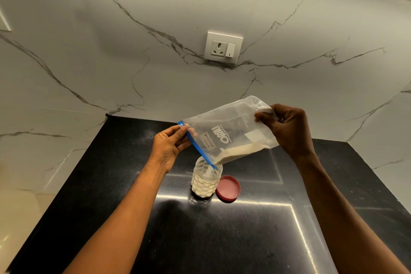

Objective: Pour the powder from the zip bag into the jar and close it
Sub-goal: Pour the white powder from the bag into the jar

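A clear zip bag (pixel 231 127) with a blue zip strip and a "milk powder" label hangs tilted above an open plastic jar (pixel 205 181). Pale powder lies along the bag's lower edge and runs from its low corner into the jar's mouth. The jar holds white powder over most of its height. My left hand (pixel 170 147) pinches the bag's blue zip end. My right hand (pixel 287 128) grips the raised bottom corner of the bag. A red lid (pixel 228 188) lies upside down on the counter, touching or just beside the jar on its right.
The jar and lid stand on a glossy black counter (pixel 222 240). A white marble wall rises behind, with a socket and switch plate (pixel 223 48). The counter's left edge drops to a pale floor (pixel 20 218).
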`<state>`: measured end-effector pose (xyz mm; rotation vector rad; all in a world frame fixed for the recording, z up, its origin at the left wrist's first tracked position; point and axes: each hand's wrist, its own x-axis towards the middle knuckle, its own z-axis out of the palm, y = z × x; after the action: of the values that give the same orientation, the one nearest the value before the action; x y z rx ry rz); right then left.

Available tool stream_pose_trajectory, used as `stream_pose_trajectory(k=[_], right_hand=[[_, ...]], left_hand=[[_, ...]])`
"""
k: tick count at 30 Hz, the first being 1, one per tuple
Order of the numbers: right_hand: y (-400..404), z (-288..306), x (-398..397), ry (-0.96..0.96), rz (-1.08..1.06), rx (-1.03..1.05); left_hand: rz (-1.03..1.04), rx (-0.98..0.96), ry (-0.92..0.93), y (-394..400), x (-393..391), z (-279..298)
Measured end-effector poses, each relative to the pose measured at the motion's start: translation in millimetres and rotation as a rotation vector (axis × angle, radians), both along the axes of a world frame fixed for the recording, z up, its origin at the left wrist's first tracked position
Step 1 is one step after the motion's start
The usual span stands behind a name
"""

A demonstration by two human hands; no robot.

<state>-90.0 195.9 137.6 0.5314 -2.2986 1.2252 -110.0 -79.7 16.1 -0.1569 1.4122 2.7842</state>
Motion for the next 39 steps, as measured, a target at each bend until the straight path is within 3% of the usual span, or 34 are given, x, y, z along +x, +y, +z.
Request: stream_pose_trajectory(k=[39], right_hand=[[0.5, -1.8, -7.5, -0.023, -0.017, -0.011]], left_hand=[[0.008, 0.015, -0.013, -0.7, -8.0, -5.0]])
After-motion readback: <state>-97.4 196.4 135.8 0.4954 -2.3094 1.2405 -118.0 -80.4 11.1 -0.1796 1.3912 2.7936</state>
